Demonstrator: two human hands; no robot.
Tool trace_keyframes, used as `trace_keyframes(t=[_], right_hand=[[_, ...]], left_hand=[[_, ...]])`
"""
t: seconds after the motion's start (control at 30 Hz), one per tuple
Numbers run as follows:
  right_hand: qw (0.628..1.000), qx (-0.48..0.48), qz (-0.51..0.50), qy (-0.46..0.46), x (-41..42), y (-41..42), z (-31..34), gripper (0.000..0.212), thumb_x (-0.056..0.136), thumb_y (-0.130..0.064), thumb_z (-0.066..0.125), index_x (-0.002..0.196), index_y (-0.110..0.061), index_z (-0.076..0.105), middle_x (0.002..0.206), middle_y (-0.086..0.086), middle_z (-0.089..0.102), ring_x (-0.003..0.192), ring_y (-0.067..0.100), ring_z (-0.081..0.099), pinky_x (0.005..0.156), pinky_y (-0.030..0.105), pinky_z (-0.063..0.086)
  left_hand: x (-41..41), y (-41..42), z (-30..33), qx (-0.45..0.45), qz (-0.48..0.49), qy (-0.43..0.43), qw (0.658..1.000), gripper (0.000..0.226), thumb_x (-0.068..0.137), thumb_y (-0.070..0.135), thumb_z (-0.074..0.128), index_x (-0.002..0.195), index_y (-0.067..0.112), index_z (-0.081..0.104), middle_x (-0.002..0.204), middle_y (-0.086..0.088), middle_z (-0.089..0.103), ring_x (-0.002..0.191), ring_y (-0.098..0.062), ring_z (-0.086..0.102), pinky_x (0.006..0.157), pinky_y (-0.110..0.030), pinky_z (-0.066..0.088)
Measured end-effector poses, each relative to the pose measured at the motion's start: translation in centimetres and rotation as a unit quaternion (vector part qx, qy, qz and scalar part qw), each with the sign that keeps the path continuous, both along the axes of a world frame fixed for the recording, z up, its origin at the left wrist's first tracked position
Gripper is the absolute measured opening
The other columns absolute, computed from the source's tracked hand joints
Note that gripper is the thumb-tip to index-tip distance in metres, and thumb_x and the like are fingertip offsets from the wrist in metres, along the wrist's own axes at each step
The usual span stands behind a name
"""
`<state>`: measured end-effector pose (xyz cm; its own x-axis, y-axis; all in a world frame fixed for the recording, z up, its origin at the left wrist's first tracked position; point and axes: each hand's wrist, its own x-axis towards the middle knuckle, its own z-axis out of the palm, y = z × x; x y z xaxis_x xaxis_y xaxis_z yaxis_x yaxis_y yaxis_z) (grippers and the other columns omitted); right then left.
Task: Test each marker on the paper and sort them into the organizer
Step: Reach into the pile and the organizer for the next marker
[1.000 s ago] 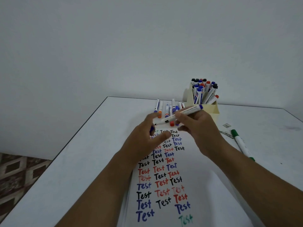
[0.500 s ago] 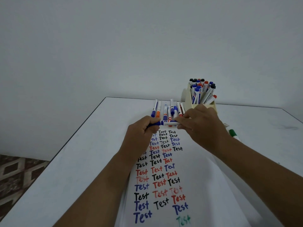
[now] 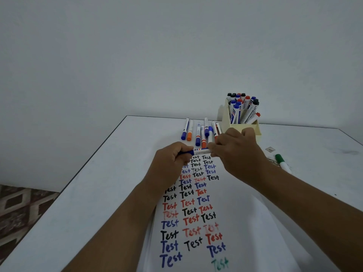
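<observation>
Loose markers [image 3: 202,132] before organizer [image 3: 244,129].

Left hand [image 3: 172,160] wraps the blue cap end of the blue marker [image 3: 198,151], right hand [image 3: 237,152] covers its other end, so only the mid barrel shows and barrel print is too small to read. Paper [image 3: 245,222] runs off the bottom edge, its top-left "Test" words hidden under the left hand. Green marker [image 3: 281,162] is partly behind the right wrist; organizer [image 3: 250,128] dividers can't be made out.
</observation>
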<state>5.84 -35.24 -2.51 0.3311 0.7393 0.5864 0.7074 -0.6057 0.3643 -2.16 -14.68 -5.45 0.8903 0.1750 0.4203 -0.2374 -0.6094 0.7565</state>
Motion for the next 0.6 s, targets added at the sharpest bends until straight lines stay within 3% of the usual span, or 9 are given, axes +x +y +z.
trace_keyframes(t=[0.17,0.37,0.6], right_hand=[[1.0,0.0,-0.003,0.011,-0.12,1.02,-0.02,0.029,0.075,-0.008,0.08,0.101,-0.017,0.072,0.085,0.003,0.07,0.084,0.027,0.06,0.075,0.044,0.039],[0.999,-0.017,0.024,0.017,0.04,0.74,0.26,0.028,0.069,-0.001,0.079,0.091,-0.016,0.072,0.078,0.002,0.069,0.081,0.027,0.06,0.074,0.045,0.039],[0.999,-0.042,0.025,0.01,-0.18,0.56,0.77,0.018,0.077,-0.004,0.072,0.09,-0.016,0.07,0.075,0.0,0.066,0.078,0.024,0.055,0.074,0.043,0.039]], left_hand=[[-0.11,-0.17,0.31,-0.079,-0.006,-0.016,0.997,0.02,0.098,0.004,0.058,0.101,0.022,0.064,0.083,0.002,0.07,0.07,-0.007,0.067,0.067,-0.014,0.052],[0.03,-0.14,0.16,-0.07,-0.028,0.024,0.997,0.023,0.099,0.003,0.055,0.099,0.025,0.062,0.087,0.003,0.071,0.065,-0.007,0.066,0.062,-0.02,0.055],[0.0,-0.64,0.19,-0.081,-0.019,0.033,0.996,0.019,0.1,0.005,0.055,0.1,0.022,0.063,0.085,0.003,0.072,0.06,-0.003,0.062,0.057,-0.017,0.05]])
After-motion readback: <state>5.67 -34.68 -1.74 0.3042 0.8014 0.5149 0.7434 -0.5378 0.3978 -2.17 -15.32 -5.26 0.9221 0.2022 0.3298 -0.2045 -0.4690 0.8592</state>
